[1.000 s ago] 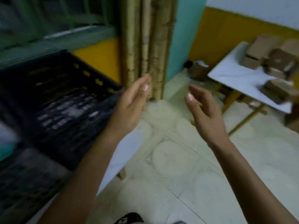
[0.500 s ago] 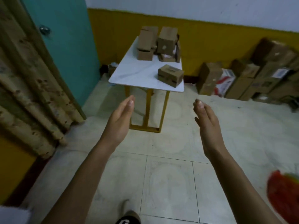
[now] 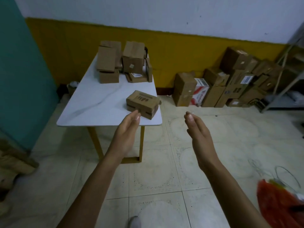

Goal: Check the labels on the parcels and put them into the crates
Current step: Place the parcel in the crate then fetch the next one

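A small brown cardboard parcel (image 3: 142,104) lies near the front right corner of a white table (image 3: 98,104). Several more cardboard parcels (image 3: 122,61) are stacked at the table's far end. My left hand (image 3: 127,132) is stretched forward with straight fingers, its tips just short of the near parcel and holding nothing. My right hand (image 3: 198,134) is held out to the right of the table, fingers straight, palm facing left, empty. No crate is in view.
A pile of cardboard boxes (image 3: 230,83) stands on the floor along the yellow wall at the right. A metal shelf frame (image 3: 289,76) is at the far right. An orange bag (image 3: 279,204) and wire lie on the tiled floor at lower right. A teal door (image 3: 21,79) is on the left.
My view has swung right, away from the black crate, to face the white table. Both hands have stayed raised and empty and are now closer to the near parcel.
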